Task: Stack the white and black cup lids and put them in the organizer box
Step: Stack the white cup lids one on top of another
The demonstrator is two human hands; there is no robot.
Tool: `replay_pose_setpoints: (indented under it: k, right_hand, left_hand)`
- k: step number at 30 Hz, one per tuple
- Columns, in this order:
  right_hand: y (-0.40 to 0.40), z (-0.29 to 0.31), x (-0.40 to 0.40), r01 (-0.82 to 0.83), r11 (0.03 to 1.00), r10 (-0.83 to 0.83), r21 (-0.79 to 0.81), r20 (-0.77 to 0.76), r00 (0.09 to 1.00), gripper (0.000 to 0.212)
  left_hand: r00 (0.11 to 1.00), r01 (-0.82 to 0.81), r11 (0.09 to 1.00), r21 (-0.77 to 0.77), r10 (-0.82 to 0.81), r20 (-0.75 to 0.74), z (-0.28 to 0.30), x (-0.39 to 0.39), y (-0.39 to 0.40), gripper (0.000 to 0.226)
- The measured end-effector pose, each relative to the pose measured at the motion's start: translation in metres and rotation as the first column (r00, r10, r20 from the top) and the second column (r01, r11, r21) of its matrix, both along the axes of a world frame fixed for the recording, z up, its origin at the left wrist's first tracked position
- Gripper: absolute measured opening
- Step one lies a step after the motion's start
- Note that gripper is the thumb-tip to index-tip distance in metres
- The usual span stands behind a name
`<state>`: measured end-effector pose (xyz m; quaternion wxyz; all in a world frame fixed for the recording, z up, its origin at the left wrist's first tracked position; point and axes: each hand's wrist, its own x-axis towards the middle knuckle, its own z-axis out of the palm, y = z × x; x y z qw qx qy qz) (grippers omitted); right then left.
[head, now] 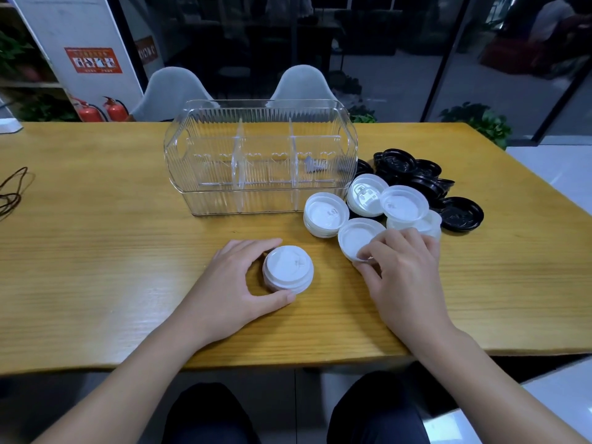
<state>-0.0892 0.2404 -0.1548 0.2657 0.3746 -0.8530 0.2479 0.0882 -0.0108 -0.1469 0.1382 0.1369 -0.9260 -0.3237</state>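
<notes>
left hand (235,283): cupped round the white lid stack (287,270), keeping it steady
right hand (405,270): pinching a loose white lid (357,240), probably the stack's next one
organizer box (259,155): no lids inside yet

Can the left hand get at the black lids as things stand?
Probably not directly. The left hand holds the white stack, and the black lids lie far right, behind loose white lids and the right hand.
</notes>
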Motion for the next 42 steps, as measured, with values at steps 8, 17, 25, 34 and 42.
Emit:
replay_pose_setpoints:
  k: [8, 17, 25, 34, 42]
  right_hand:
    - [0.001, 0.021, 0.007, -0.074, 0.979, 0.116, -0.190, 0.222, 0.968, 0.023]
    - [-0.018, 0.054, 0.024, -0.140, 0.840, 0.489, -0.525, 0.617, 0.616, 0.005]
    - [-0.032, 0.053, 0.035, -0.172, 0.759, 0.645, -0.628, 0.690, 0.329, 0.023]
    - [-0.040, 0.042, 0.042, -0.348, 0.876, 0.480, -0.333, 0.544, 0.688, 0.072]
    - [-0.049, 0.031, 0.038, -0.344, 0.912, 0.407, -0.222, 0.567, 0.716, 0.068]
  left_hand:
    - [0.996, 0.025, 0.999, 0.027, -0.023, -0.089, 0.013, 0.003, 0.006, 0.091]
    - [0.979, 0.063, 0.998, 0.031, -0.056, -0.194, 0.031, -0.006, 0.026, 0.107]
    - [0.963, 0.091, 0.995, 0.030, -0.080, -0.258, 0.026, -0.003, 0.024, 0.091]
    - [0.954, -0.050, 0.998, -0.047, 0.034, -0.296, 0.018, 0.000, 0.018, 0.078]
    - [0.989, -0.057, 0.998, -0.026, 0.053, -0.135, 0.009, 0.002, 0.010, 0.100]
